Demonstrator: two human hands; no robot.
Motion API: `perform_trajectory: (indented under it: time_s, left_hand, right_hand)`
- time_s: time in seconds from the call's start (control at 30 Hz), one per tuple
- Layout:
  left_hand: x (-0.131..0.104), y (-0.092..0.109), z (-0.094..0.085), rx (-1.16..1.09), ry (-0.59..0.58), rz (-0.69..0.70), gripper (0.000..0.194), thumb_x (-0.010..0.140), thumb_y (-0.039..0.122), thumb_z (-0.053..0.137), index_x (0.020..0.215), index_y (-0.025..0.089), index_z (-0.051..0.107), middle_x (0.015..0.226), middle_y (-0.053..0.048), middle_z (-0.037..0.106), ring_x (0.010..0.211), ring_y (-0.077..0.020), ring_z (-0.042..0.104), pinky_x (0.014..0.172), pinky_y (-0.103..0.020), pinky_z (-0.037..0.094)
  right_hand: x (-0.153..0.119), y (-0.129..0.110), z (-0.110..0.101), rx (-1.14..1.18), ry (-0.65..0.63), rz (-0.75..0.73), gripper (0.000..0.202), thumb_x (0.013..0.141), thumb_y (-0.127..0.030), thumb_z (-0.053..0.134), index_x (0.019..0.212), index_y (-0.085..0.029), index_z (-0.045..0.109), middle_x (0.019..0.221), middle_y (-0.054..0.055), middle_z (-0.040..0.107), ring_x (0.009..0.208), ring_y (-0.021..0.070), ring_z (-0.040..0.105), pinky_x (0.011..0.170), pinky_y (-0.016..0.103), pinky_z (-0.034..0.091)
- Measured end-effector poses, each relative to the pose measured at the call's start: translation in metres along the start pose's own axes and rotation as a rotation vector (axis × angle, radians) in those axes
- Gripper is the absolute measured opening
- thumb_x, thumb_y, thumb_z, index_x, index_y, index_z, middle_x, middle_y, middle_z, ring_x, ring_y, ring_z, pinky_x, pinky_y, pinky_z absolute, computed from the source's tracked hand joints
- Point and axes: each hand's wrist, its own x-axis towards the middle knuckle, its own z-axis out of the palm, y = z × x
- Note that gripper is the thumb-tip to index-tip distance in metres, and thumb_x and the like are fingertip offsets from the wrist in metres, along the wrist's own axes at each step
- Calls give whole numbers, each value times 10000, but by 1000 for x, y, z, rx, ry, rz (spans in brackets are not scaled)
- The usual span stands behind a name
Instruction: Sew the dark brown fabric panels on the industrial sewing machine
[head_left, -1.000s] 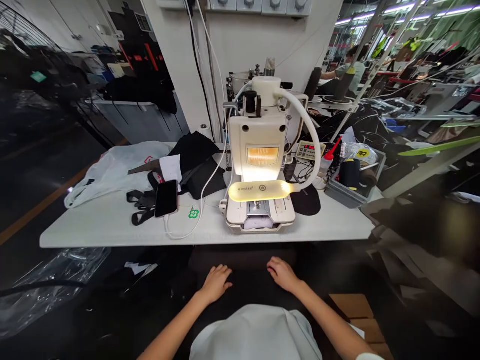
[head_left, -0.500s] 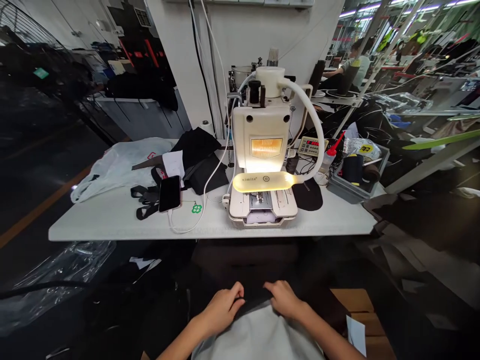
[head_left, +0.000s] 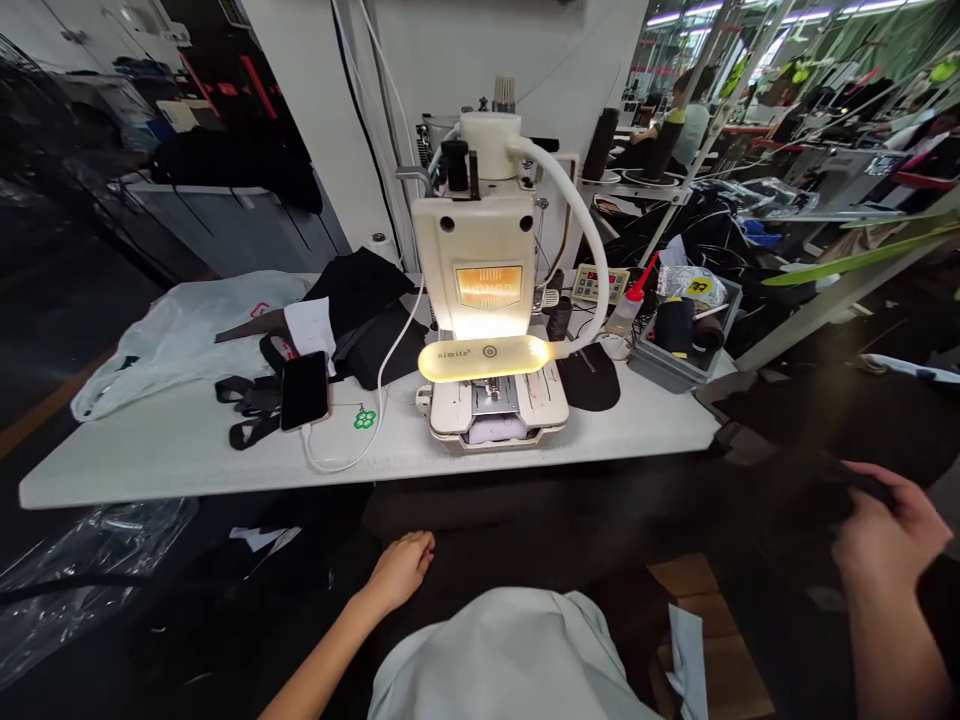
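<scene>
Dark cloth (head_left: 510,535) spreads below the table's front edge, above my pale-clad lap. My left hand (head_left: 403,572) rests at its left part with curled fingers closed on the cloth; the fingertips are hidden. Far to the right, my right hand (head_left: 889,525) is slightly blurred. Its fingers are closed on a dark fold of the cloth. Straight ahead stands a white sewing machine (head_left: 476,240) with its lamp (head_left: 484,358) lit over the needle area. Neither hand touches it.
On the white table (head_left: 225,470) lie a phone (head_left: 304,390) on a cable, black fabric pieces (head_left: 360,300) and a plastic bag (head_left: 180,330). A grey bin (head_left: 675,370) with thread spools stands at the right. A cardboard box (head_left: 727,640) is low right; a person (head_left: 690,125) sits beyond.
My right hand has swung far out to the right, away from my left hand. My left hand has moved slightly left and up. The view has turned to the right.
</scene>
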Motion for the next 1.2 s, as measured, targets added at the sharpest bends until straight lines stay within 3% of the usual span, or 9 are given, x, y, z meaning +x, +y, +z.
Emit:
perform_trajectory:
  time_s: [0.1, 0.17, 0.33, 0.43, 0.6, 0.73, 0.87, 1.0, 1.2]
  left_hand:
    - [15, 9, 18, 56, 21, 8, 287, 812, 189, 391, 1056, 179, 540, 1131, -95, 569, 1087, -227, 479, 912, -360, 327]
    - [25, 16, 29, 82, 33, 13, 309, 807, 184, 402, 1083, 165, 540, 1172, -119, 548, 1126, -253, 449, 954, -403, 282]
    - [39, 19, 41, 71, 86, -4, 228, 784, 187, 459, 983, 161, 568, 1044, -113, 578, 1033, -273, 484, 866, -410, 334]
    - [38, 14, 41, 21, 132, 9, 210, 783, 191, 491, 984, 195, 552, 1005, -69, 574, 985, -237, 498, 827, -364, 362]
    - [28, 8, 44, -56, 222, 61, 148, 821, 200, 473, 948, 220, 546, 981, -35, 570, 958, -197, 500, 834, -332, 380]
    - [20, 8, 42, -101, 306, 109, 109, 837, 183, 436, 826, 193, 544, 1023, -63, 562, 967, -205, 493, 845, -348, 387]
    - [6, 13, 38, -151, 343, 194, 165, 855, 164, 389, 790, 197, 537, 912, -43, 601, 895, -177, 527, 854, -342, 394]
    - [-11, 10, 36, -200, 362, 204, 226, 876, 220, 353, 751, 196, 539, 733, -23, 595, 737, -163, 538, 747, -324, 425]
    - [-11, -14, 23, -290, 452, 82, 212, 818, 343, 458, 743, 197, 592, 758, -43, 607, 791, -219, 554, 812, -422, 399]
  right_hand:
    - [-23, 9, 33, -328, -333, -137, 352, 774, -245, 391, 1086, -180, 541, 1090, 147, 552, 1069, 309, 499, 892, 454, 388]
    - [-39, 20, 66, -370, -549, -146, 338, 714, -203, 431, 1015, -162, 580, 1076, 127, 579, 1044, 280, 529, 900, 409, 410]
    - [-75, 35, 134, -505, -948, -84, 396, 617, -128, 546, 1004, -98, 623, 974, 183, 629, 895, 344, 596, 763, 473, 461]
    - [-103, 14, 160, -473, -1090, -131, 394, 722, -138, 478, 1101, -108, 581, 1082, 185, 593, 969, 322, 577, 785, 451, 457]
    - [-170, -46, 193, -194, -1348, -294, 308, 824, -162, 419, 1080, -208, 585, 1074, 45, 609, 917, 159, 598, 800, 255, 463]
    - [-215, -75, 213, -60, -1473, -386, 278, 809, -149, 471, 1039, -226, 606, 1038, 22, 614, 943, 157, 579, 819, 244, 451]
    - [-236, -78, 226, -42, -1523, -422, 245, 776, -150, 555, 1007, -203, 617, 1017, 44, 607, 979, 189, 548, 869, 284, 425]
    - [-235, -68, 227, -71, -1547, -394, 166, 776, -228, 603, 939, -208, 630, 949, 47, 615, 949, 209, 555, 843, 308, 423]
    - [-210, -40, 214, -124, -1560, -245, 111, 795, -279, 565, 780, -197, 638, 805, 42, 635, 794, 210, 595, 712, 295, 429]
